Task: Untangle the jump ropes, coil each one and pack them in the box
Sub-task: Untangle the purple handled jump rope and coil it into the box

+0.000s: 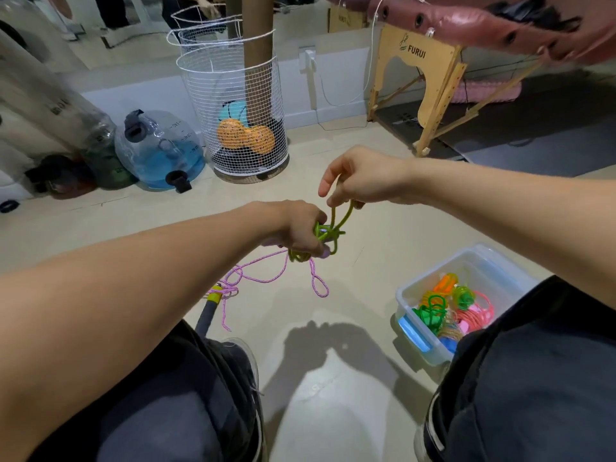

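the step in hand looked like coiling: the left hand (301, 230) gripped a bundle of thin lime-green jump rope (328, 233) above the floor, while the right hand (361, 176), just above it, pinched its loops. next, probably tucking the end, then carrying it to the clear plastic box (413, 288) at right. a pink braided rope (266, 278) trailed below.

Beige floor (383, 235) with clear box (430, 291), wire basket (246, 128), water jug (160, 151).
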